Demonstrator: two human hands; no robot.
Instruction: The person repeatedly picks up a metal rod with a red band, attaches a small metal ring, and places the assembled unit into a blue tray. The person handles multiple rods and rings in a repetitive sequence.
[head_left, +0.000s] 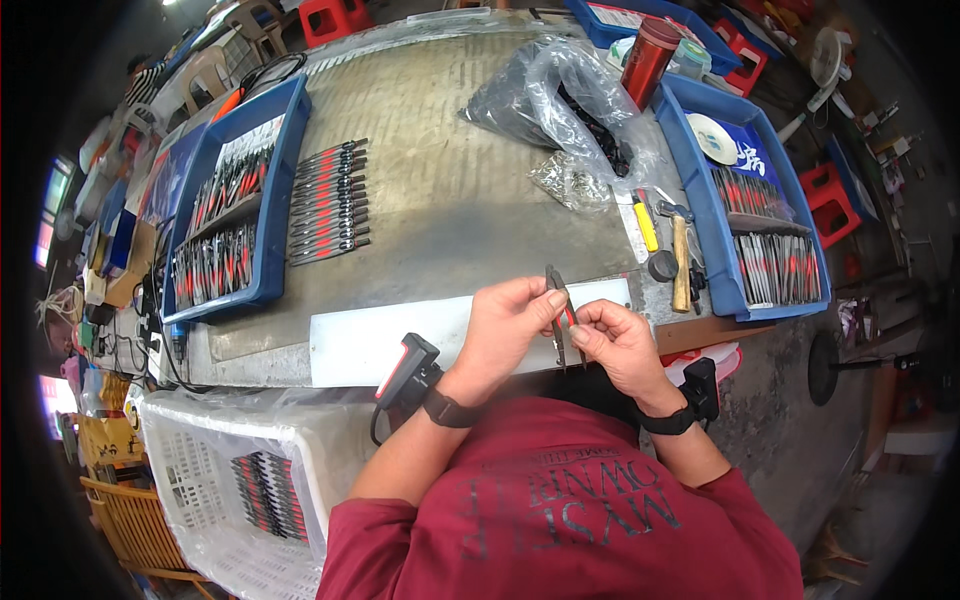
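Observation:
My left hand [515,325] pinches a slim black-and-red tool [556,300] with a narrow dark head and two thin legs pointing down. My right hand [615,340] has its thumb and fingers closed on the same tool's right side. Both hands are above the white board [390,335] at the bench's near edge. The tool's exact kind is unclear, and fingers hide its middle. A neat row of similar slim black-and-red tools [330,205] lies on the bench to the left.
Blue bins of black-and-red pieces stand at left [285,200] and right [690,180]. A white crate [310,440] holds more at lower left. Near the right bin are a hammer [681,265], yellow-handled tool [645,225], plastic bag [510,95] and red tumbler [650,65].

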